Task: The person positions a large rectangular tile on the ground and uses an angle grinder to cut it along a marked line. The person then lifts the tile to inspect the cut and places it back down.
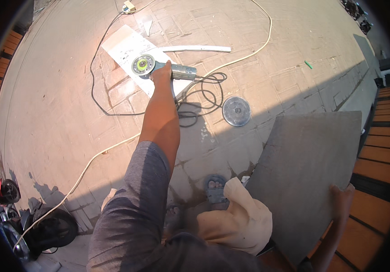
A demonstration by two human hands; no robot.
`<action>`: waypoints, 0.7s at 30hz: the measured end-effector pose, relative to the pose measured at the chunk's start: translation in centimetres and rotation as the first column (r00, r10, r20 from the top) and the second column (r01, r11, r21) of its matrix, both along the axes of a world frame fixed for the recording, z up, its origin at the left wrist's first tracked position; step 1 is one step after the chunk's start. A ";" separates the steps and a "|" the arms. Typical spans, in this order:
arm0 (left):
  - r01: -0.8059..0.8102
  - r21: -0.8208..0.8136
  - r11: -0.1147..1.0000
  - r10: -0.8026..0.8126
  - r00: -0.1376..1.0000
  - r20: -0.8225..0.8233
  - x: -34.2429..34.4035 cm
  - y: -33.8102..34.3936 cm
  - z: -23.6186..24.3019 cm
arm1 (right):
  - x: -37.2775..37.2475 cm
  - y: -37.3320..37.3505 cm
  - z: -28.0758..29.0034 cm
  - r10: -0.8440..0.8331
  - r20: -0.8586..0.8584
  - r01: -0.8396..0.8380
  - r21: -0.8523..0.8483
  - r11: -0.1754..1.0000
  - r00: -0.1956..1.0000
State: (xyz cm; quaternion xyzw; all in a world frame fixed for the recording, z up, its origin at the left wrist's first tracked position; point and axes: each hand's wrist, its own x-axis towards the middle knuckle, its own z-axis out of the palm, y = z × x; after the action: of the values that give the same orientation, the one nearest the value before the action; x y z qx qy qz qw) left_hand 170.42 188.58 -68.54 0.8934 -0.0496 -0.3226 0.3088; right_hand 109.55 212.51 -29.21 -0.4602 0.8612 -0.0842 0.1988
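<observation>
My left hand (161,73) reaches far forward, fingers closed round the body of an angle grinder (183,72). The grinder's disc (143,66) faces up, over a pale, speckled tile or board (125,45) on the paving; whether the tool rests on it I cannot tell. At the lower right my right hand (341,199) grips the edge of a large dark grey slab (310,158), which stands tilted beside my leg. Part of that hand's fingers is hidden or blurred. The grinder's black cord (211,97) lies in loops behind its handle.
A round grey disc (236,111) lies on the paving (231,149). A white strip (197,48) is beyond the grinder. A cream extension cable (91,163) curves across the ground. Near my sandalled foot (216,188) the slab's edge comes down. Motorbikes (45,226) stand at left.
</observation>
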 end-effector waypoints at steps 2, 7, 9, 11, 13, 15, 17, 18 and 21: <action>-0.141 -0.024 0.990 0.141 0.990 -0.016 1.8 -0.7 -1.3 | 0.5 -0.2 -0.6 0.004 0.001 -0.004 -0.025 1.000 1.000; -0.189 -0.105 0.976 0.187 0.982 -0.029 -0.3 -0.4 0.3 | 0.9 0.4 -0.1 0.014 -0.007 -0.014 -0.031 0.999 1.000; -0.175 -0.232 0.957 0.157 0.983 -0.093 2.7 1.1 -2.1 | 1.9 -0.9 0.1 0.041 0.016 -0.040 -0.013 0.999 0.999; -0.115 -0.381 0.918 0.045 0.981 -0.187 1.8 4.8 -0.2 | 2.8 -1.2 0.2 0.045 0.015 -0.045 -0.011 0.999 0.999; -0.067 -0.464 0.884 -0.079 0.954 -0.289 0.9 9.3 2.6 | 3.1 -0.7 0.5 0.047 0.018 -0.047 -0.031 0.998 0.999; -0.053 -0.467 0.883 -0.164 0.896 -0.412 1.8 13.0 3.6 | 1.1 -0.2 0.4 0.045 0.066 -0.041 -0.055 0.998 0.997; -0.083 -0.503 0.860 -0.244 0.799 -0.550 4.4 17.6 4.2 | -0.9 0.0 0.0 0.056 0.086 -0.050 -0.076 0.996 0.995; -0.101 -0.517 0.850 -0.281 0.743 -0.608 6.1 20.3 4.5 | -1.6 0.0 -0.2 0.065 0.079 -0.059 -0.082 0.995 0.995; -0.034 -0.363 0.931 -0.164 0.850 -0.501 11.2 28.6 6.4 | -2.0 0.3 -0.9 0.047 0.033 -0.042 -0.116 0.992 0.998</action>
State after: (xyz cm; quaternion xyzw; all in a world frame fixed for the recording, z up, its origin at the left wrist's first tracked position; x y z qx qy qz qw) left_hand 181.59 217.22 -62.14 0.6979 -0.0523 -0.5492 0.4567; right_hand 107.51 212.84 -30.09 -0.4883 0.8407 -0.1375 0.1892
